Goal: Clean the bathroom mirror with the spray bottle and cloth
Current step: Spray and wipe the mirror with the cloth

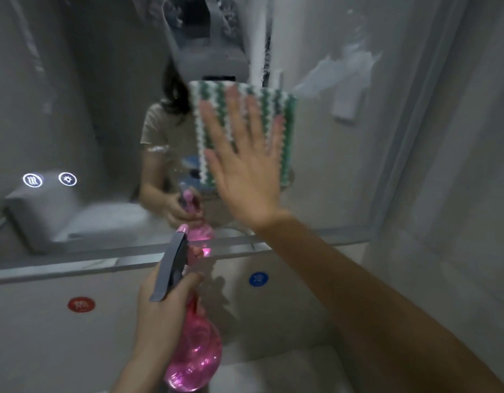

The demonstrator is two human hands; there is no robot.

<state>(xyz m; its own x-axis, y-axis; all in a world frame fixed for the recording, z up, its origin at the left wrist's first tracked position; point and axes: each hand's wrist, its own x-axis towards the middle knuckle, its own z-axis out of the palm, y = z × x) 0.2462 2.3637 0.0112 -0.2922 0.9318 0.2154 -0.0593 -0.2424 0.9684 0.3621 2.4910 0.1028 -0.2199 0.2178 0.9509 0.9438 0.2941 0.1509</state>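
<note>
The bathroom mirror (pixel 83 109) fills the upper part of the head view. My right hand (pixel 245 165) lies flat with spread fingers on a green-and-white striped cloth (pixel 285 123), pressing it against the glass near the mirror's middle. Lower down, my left hand (pixel 163 313) grips the neck of a pink spray bottle (pixel 197 355) with a grey trigger head, held upright in front of the mirror's bottom edge. White foam streaks (pixel 341 69) show on the glass above and to the right of the cloth.
Two lit round touch icons (pixel 49 180) glow on the mirror's left side. Below the mirror, a ledge (pixel 75 268) runs across, with a red round sticker (pixel 81 304) and a blue one (pixel 258 279) on the wall. A white basin edge (pixel 273 373) lies at the bottom.
</note>
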